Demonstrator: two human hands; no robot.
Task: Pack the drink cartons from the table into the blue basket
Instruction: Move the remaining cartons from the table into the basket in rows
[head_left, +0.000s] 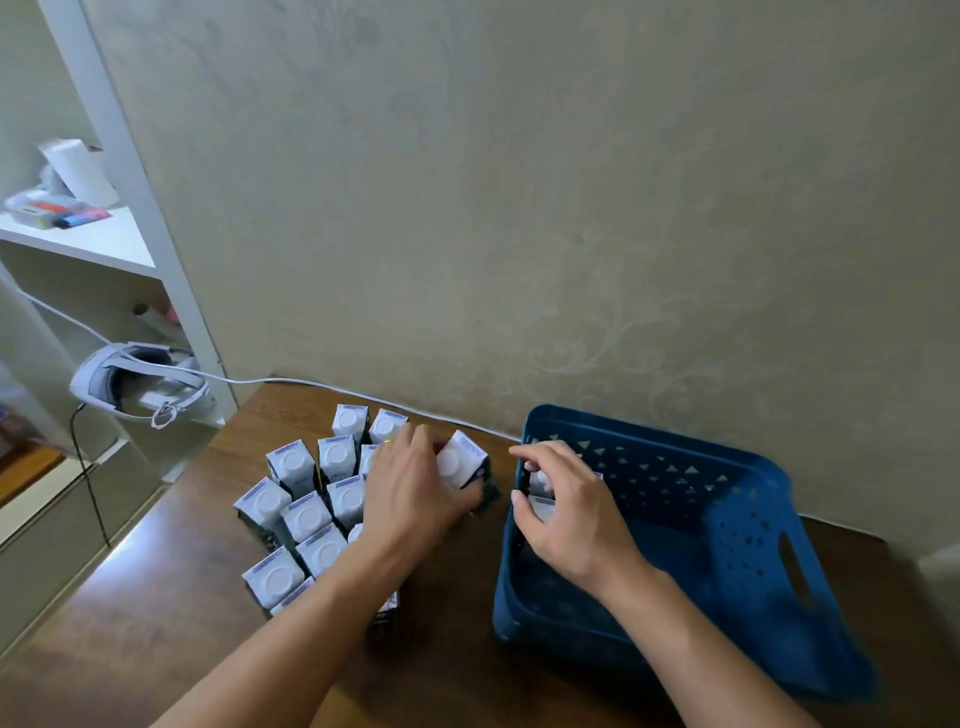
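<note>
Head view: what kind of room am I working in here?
Probably a room in a home, not a warehouse or shop. The wooden table stands against patterned wallpaper, a white shelf unit on the left holds small household clutter, and a VR headset lies plugged in beside it.

This looks like a room in a home. A dark wooden table (171, 597) stands against a wall with beige floral-patterned wallpaper (519, 208). Left of the table, a white shelving unit (130, 171) holds small household clutter and a white headset (137, 384), its cable (311, 383) running along the table's far edge.
</note>
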